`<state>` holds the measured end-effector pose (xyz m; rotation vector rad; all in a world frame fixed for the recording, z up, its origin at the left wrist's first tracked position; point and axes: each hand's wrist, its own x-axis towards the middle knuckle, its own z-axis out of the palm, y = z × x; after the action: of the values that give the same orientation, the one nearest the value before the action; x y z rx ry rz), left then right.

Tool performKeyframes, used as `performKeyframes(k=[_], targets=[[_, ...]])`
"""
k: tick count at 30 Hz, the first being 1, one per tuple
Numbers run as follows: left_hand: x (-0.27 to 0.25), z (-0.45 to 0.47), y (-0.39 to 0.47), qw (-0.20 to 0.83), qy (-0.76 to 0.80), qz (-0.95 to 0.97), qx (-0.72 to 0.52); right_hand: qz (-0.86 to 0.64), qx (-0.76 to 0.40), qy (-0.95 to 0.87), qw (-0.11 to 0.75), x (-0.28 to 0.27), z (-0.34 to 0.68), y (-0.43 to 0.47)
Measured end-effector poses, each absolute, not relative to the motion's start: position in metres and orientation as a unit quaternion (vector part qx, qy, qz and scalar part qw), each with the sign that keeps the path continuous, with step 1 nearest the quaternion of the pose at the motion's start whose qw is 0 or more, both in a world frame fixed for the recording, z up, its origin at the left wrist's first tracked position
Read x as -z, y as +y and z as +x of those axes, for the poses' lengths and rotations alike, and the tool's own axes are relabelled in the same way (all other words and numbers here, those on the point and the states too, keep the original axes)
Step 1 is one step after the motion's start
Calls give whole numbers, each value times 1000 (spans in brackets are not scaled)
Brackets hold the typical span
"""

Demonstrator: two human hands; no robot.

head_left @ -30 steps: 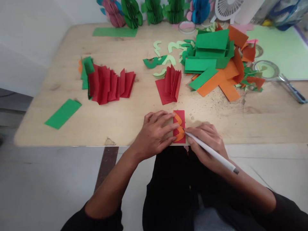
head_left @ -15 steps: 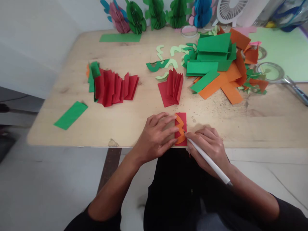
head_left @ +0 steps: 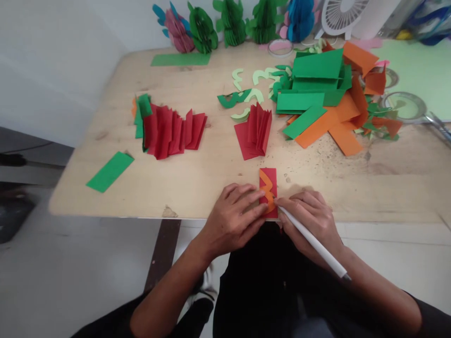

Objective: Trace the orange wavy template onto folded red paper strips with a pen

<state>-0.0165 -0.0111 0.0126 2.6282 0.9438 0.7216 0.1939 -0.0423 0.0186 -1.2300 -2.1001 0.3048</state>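
Note:
At the table's front edge lies a small red paper rectangle [head_left: 273, 177], with a wavy orange paper cutout [head_left: 266, 181] flat on top of it. My left hand [head_left: 234, 218] rests with its fingers stretched out, the fingertips pressing the lower part of the cutout. A white pen [head_left: 312, 240] is pinched in my right hand [head_left: 310, 213]; its tip meets the cutout's right edge, mostly hidden by the fingers. Just beyond stands a pleated stack of folded red paper [head_left: 259, 131].
A longer row of folded red paper [head_left: 172, 134] and a green strip [head_left: 110, 172] lie left. Green paper pieces [head_left: 315, 77] and orange strips [head_left: 345, 138] pile up at right, near scissors [head_left: 437, 124] and tape rolls [head_left: 405, 105]. Paper figures [head_left: 230, 26] and a fan [head_left: 345, 16] line the back.
My left fingers have slid down the orange cutout, uncovering its upper part. The pen tip has moved slightly down along the edge. The whole view has shifted a little.

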Motion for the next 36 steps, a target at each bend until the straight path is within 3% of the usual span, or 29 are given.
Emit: performKeyframes(k=[12, 36], targets=[[-10, -16, -10, 101, 312, 915, -233, -531, -221, -723, 383, -30, 197, -39], [-8, -14, -10, 99, 305, 912, -255, -550, -152, -732, 372, -25, 192, -37]])
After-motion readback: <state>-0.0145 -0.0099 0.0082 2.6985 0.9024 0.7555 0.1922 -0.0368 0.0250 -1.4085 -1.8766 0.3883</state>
